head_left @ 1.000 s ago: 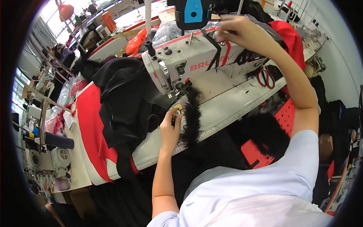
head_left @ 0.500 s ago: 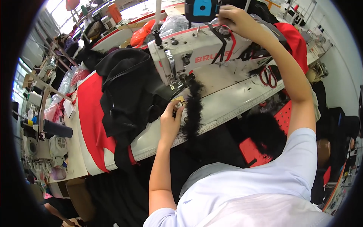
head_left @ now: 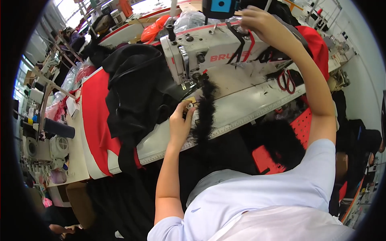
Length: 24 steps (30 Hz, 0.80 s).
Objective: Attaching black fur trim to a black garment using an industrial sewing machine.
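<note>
My left hand (head_left: 179, 124) is closed in a pinch on a small round white piece with a dark centre (head_left: 190, 106), just in front of the needle area of a white sewing machine (head_left: 189, 56). A small yellow piece (head_left: 192, 99) shows behind those fingertips. Just right of them, a strip of black fluffy trim (head_left: 206, 108) runs from beside the needle over the table's front edge. My right hand (head_left: 261, 25) is raised above the machine's top, fingers bent together beside a black and blue device (head_left: 220, 6). What those fingers hold, if anything, cannot be made out.
Black fabric (head_left: 132, 88) and red fabric (head_left: 94, 116) lie on the left of the table. Red-handled scissors (head_left: 286, 81) rest at the right of the machine bed. An orange plastic bag (head_left: 155, 29) is behind the machine. A red piece (head_left: 265, 160) sits below the table edge.
The whole view has shifted slightly. My right hand has drawn a little to the right of the blue device. My left hand keeps its pinch on the small round piece.
</note>
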Each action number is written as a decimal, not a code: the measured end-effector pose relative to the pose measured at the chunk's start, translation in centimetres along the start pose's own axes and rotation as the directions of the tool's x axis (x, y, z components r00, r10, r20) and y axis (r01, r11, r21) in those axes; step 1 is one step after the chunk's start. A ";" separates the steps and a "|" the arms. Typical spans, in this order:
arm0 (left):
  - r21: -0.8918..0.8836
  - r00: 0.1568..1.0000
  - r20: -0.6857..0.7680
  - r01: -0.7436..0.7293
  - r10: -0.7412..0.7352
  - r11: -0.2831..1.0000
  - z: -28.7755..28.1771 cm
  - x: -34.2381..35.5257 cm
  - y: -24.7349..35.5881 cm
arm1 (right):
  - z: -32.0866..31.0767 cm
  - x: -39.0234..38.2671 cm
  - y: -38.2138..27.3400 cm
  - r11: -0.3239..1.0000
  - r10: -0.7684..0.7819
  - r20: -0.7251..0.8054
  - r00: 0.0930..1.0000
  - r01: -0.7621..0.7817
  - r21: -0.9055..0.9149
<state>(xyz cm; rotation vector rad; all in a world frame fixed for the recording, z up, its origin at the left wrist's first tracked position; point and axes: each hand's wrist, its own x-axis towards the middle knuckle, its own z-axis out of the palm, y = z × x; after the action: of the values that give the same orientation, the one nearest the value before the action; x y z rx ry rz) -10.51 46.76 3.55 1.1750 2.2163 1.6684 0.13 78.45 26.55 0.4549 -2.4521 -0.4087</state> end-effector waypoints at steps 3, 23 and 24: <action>-0.037 0.998 0.024 0.063 -0.062 0.997 0.0 0.1 0.0 | -0.7 0.9 -0.2 0.987 0.082 0.082 0.993 -0.092 0.128; -0.108 0.999 -0.022 0.043 -0.046 0.993 0.0 0.5 -0.3 | -0.8 1.3 -1.0 0.969 0.200 0.014 0.980 -0.200 0.142; -0.116 0.998 -0.056 0.012 -0.019 0.993 -0.2 0.6 -0.4 | -1.3 1.1 -1.4 0.964 0.225 0.081 0.971 -0.234 0.124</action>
<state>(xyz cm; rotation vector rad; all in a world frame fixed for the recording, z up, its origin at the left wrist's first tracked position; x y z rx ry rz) -11.17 46.98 3.48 1.0926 2.1230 1.8186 0.41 76.49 27.53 0.2090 -2.5697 -0.1669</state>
